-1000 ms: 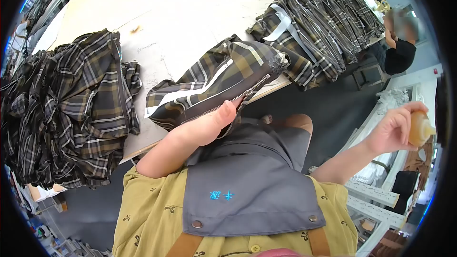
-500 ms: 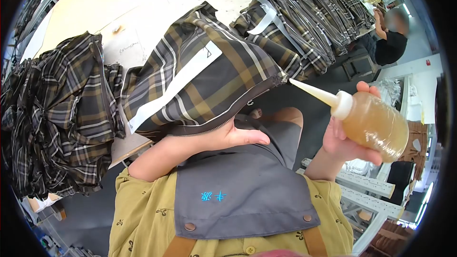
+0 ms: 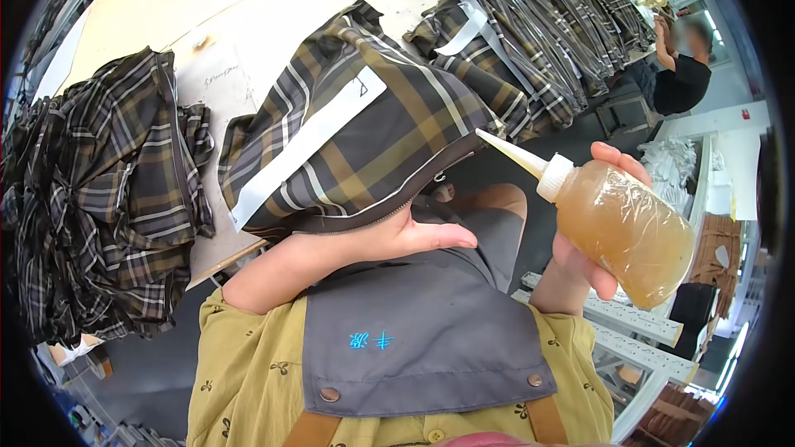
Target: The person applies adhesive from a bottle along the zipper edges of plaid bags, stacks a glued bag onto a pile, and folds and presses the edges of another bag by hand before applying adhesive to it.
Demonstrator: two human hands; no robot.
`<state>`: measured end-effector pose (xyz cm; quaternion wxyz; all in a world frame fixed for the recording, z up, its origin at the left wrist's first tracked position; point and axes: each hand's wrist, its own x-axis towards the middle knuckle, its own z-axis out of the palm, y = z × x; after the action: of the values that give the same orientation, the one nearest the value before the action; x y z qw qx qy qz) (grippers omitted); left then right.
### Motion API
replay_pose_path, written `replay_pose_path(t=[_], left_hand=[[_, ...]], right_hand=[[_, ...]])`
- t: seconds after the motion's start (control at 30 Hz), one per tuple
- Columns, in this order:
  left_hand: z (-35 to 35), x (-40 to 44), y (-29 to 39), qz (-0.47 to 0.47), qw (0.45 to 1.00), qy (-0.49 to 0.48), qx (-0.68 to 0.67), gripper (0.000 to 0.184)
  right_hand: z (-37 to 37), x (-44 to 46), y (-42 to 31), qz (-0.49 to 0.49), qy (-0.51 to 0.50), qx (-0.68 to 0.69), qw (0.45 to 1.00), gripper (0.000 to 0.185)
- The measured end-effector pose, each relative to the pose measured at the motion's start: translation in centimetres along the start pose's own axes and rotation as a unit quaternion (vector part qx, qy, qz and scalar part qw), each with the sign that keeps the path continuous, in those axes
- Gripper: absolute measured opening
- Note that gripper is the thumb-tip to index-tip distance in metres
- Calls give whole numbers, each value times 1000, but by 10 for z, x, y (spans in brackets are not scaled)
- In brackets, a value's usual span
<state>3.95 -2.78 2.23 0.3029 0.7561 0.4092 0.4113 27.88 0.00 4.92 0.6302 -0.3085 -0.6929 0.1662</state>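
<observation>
A plaid garment piece [image 3: 373, 128] lies spread over the table edge, a white strip [image 3: 310, 145] along it and a dark zipper [image 3: 389, 203] on its near edge. My left hand [image 3: 414, 232] is under the zipper edge with its thumb stretched out; its other fingers are hidden beneath the cloth. Wrapped round a squeeze bottle of amber liquid [image 3: 625, 228] is my right hand [image 3: 580, 261]. The bottle's pointed nozzle [image 3: 513, 153] is tilted up to the left, its tip at the zipper's right end.
A heap of plaid garments [image 3: 124, 190] lies at the left of the table [image 3: 215, 252]. A row of folded plaid garments [image 3: 546, 41] lines the back right. Another person [image 3: 683, 79] is at the far right. White racks [image 3: 642, 323] stand at lower right.
The bottle has come in from the far right, and its tip has lately slid left along the zipper end. The garment was turned and spread flatter, with my left hand now beneath its edge.
</observation>
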Motion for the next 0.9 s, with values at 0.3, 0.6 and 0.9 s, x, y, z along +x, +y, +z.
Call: replay_pose_path(t=[0.3,0.6,0.9], left_hand=[[6,-2,-7,10,1000,8,14,75],[5,-3,-7,-12,1000,-12,-19,71],[2,-4,-7,-22,998,-33,-45,73]], right_hand=[[15,-3,-10,80,-79,104,988,114],[20,-10,-18,143,-92,128,977,115],[3,3,-3,32,-246,227,942,107]])
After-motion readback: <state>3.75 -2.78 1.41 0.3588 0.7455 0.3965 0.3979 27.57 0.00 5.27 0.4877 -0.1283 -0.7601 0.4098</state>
